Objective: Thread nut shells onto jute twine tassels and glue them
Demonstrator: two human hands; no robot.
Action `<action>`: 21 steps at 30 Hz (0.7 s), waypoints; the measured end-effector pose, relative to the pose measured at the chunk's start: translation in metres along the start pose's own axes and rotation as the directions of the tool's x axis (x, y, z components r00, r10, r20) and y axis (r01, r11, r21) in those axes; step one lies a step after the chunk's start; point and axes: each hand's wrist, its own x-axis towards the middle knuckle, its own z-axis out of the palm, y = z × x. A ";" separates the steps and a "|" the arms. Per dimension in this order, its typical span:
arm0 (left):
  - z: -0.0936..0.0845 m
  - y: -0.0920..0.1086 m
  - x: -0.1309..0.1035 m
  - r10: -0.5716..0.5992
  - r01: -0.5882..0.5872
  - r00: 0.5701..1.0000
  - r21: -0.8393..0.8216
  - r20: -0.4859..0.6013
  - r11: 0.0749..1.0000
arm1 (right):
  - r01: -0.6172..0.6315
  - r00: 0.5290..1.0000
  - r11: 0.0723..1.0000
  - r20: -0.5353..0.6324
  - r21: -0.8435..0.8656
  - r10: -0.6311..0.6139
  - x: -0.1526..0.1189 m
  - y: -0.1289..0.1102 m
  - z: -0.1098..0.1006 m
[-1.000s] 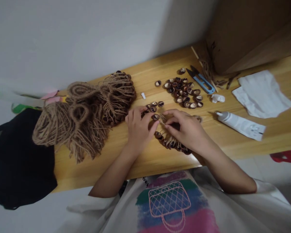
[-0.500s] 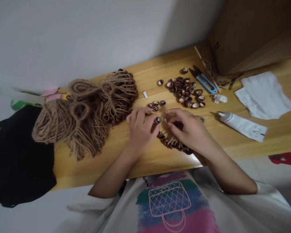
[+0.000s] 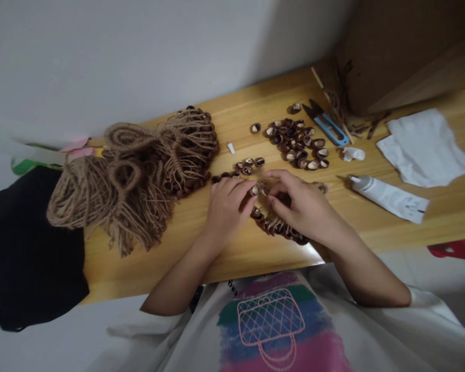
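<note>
My left hand (image 3: pixel 229 209) pinches a small brown nut shell (image 3: pixel 254 190) between thumb and forefinger, its hollow side showing. My right hand (image 3: pixel 300 199) is closed on a thin strand of twine (image 3: pixel 262 189) whose tip meets the shell. Below my right hand lies a bundle of twine strands edged with brown shells (image 3: pixel 279 229), partly hidden by that hand. A few loose shells (image 3: pixel 248 164) sit just beyond my left fingertips. Farther back is a larger pile of hollow shells (image 3: pixel 294 142).
To the left lie bundled twine pieces with shell edges (image 3: pixel 139 181) and a black cloth (image 3: pixel 31 248). At the right are blue thread snips (image 3: pixel 327 124), a white glue tube (image 3: pixel 389 198), white tissues (image 3: pixel 426 147) and a cardboard box (image 3: pixel 414 62). A small white cap (image 3: pixel 231 148) stands near the middle.
The shell in my left hand has turned slightly and come against the strand's end at my right hand. Several shells beside my left fingers are now uncovered.
</note>
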 end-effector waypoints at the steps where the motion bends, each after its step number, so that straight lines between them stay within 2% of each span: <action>1: 0.000 0.000 -0.001 -0.006 0.006 1.000 -0.037 0.005 0.999 | -0.005 1.000 1.000 0.004 0.003 0.005 0.000 0.000 0.000; 10: 0.001 0.000 -0.001 -0.113 0.133 0.990 -0.287 0.086 0.949 | -0.019 1.000 0.999 0.018 0.034 0.019 0.000 -0.002 -0.002; 15: 0.000 -0.001 0.001 -0.129 0.172 0.982 -0.356 0.141 0.919 | 0.014 1.000 1.000 0.008 0.022 -0.014 0.000 -0.002 -0.002; 21: 0.001 -0.003 0.001 -0.179 0.240 0.968 -0.434 0.177 0.869 | -0.009 1.000 1.000 0.014 0.030 0.009 0.000 -0.002 -0.002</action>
